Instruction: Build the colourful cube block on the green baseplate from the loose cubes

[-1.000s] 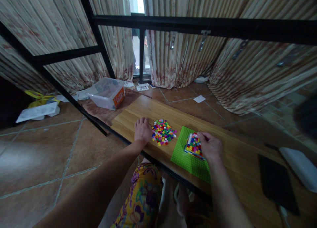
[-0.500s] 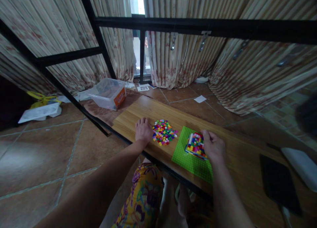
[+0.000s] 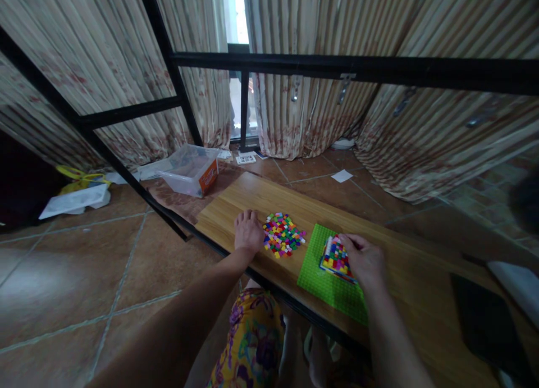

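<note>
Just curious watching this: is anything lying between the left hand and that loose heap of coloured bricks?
Nothing visible. The left hand rests flat on the wooden table, right beside the heap of coloured bricks, fingers at its edge.

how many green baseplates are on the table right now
1. The green baseplate lies flat on the wooden table, under the brick block at the right hand. None other shows.

A clear plastic bin (image 3: 190, 169) sits on the tiled floor (image 3: 84, 264) before striped curtains (image 3: 295, 113).
</note>
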A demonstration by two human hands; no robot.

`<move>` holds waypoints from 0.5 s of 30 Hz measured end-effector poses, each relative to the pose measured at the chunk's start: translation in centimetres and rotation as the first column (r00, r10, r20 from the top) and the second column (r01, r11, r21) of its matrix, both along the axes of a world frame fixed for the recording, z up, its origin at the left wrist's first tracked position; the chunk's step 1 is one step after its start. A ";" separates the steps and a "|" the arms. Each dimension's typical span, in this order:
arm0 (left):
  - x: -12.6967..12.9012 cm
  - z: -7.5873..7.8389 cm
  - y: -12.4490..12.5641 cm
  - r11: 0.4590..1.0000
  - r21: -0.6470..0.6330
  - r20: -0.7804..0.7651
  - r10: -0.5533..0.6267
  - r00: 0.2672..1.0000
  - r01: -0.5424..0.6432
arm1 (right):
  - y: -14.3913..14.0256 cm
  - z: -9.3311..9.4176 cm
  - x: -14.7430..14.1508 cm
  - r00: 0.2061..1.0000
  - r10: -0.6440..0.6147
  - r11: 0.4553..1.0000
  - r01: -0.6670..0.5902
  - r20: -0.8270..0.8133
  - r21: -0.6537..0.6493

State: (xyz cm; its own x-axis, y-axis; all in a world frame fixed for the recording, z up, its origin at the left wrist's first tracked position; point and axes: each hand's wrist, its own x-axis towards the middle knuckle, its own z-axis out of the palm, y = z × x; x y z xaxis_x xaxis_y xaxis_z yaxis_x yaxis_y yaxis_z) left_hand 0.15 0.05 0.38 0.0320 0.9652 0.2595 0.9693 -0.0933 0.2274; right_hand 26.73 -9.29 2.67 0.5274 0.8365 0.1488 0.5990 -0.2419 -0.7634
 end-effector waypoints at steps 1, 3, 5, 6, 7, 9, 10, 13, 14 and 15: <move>0.0 0.0 0.0 1.000 -0.009 0.001 0.001 1.000 -0.001 | -0.1 0.2 -0.2 0.998 0.001 0.999 -0.003 0.068 0.033; 0.0 0.0 0.0 1.000 -0.013 0.006 0.001 1.000 -0.001 | -0.2 1.0 -1.0 0.970 -0.011 0.991 -0.022 0.242 0.135; 0.0 0.0 0.0 1.000 -0.005 0.015 0.000 1.000 0.000 | -0.1 1.8 -2.4 0.923 0.009 0.975 -0.094 0.385 0.201; 0.0 -0.1 0.0 1.000 -0.003 0.018 -0.003 1.000 0.003 | 0.1 2.1 -3.3 0.900 0.051 0.974 -0.141 0.432 0.179; 0.0 -0.1 0.0 1.000 -0.004 0.023 -0.004 1.000 0.004 | 0.3 2.4 -4.3 0.878 0.113 0.974 -0.191 0.466 0.123; 0.0 0.0 0.0 1.000 -0.009 0.031 0.000 1.000 0.000 | 0.8 2.5 -6.2 0.822 0.268 0.957 -0.286 0.502 -0.042; 0.0 0.0 0.0 1.000 -0.013 0.033 0.001 0.999 0.000 | 1.1 2.4 -7.0 0.799 0.329 0.943 -0.307 0.504 -0.129; 0.0 0.0 0.0 1.000 -0.027 0.036 0.000 0.999 0.001 | 2.1 2.0 -8.8 0.770 0.388 0.914 -0.252 0.506 -0.318; 0.0 0.0 0.0 1.000 -0.029 0.036 -0.001 0.999 0.002 | 2.3 1.8 -9.0 0.764 0.392 0.906 -0.223 0.513 -0.360; 0.0 0.0 0.0 1.000 -0.030 0.036 -0.001 0.999 0.002 | 2.5 1.7 -9.2 0.757 0.398 0.897 -0.200 0.519 -0.395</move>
